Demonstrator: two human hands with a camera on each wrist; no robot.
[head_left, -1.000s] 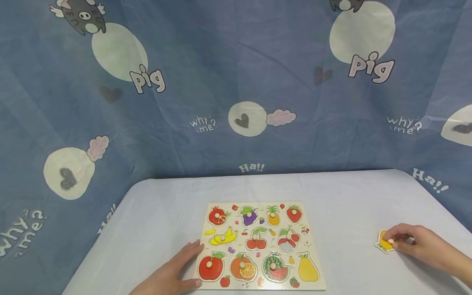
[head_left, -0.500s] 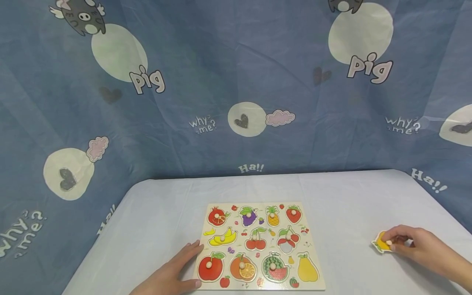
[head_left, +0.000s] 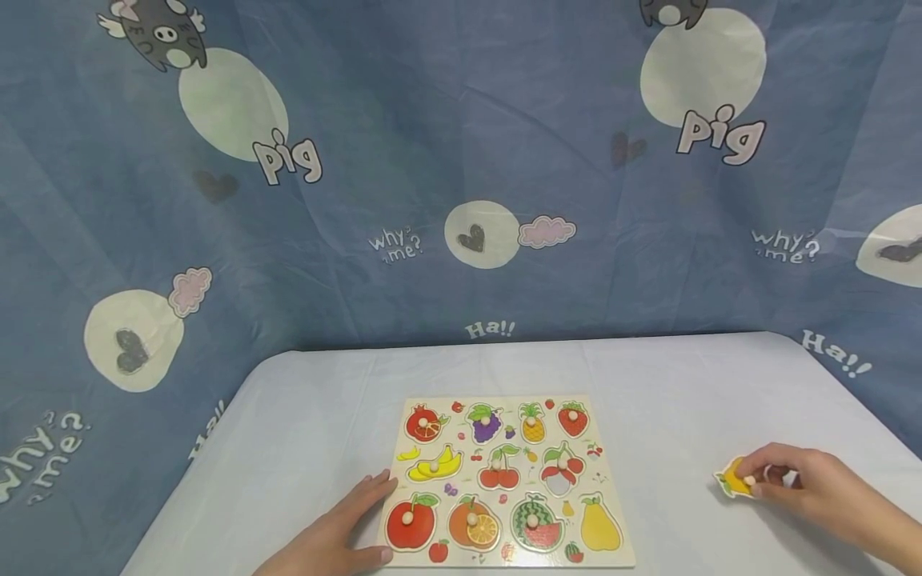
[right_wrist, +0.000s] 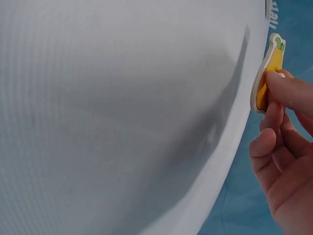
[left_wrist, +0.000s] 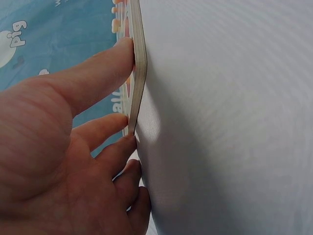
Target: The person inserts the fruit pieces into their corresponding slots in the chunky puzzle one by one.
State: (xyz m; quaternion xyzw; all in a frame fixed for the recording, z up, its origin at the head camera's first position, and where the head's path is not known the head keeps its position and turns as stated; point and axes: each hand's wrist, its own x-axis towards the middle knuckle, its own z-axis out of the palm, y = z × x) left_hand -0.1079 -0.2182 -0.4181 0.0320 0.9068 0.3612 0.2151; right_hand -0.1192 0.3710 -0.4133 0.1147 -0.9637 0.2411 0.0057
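My right hand (head_left: 814, 484) pinches a yellow pear puzzle piece (head_left: 731, 478) by its small peg, thumb against fingers. In the right wrist view the pear piece (right_wrist: 275, 58) is held tilted on its edge, its shadow falling on the white tabletop. To the left lies the wooden fruit puzzle board (head_left: 529, 484), with pegged fruit pieces set in it. The pear-shaped recess (head_left: 601, 524) at its lower right shows a printed pear and no peg. My left hand (head_left: 338, 532) rests at the board's left edge, thumb and fingertips touching it, fingers extended.
The white tabletop (head_left: 670, 416) spreads around the board and between it and my right hand. A blue cloth (head_left: 403, 288) printed with pigs and words hangs behind and along the sides of the table.
My right hand has moved a little to the left with the pear piece, which has turned slightly in its pinch. The left hand and the board have stayed in place.
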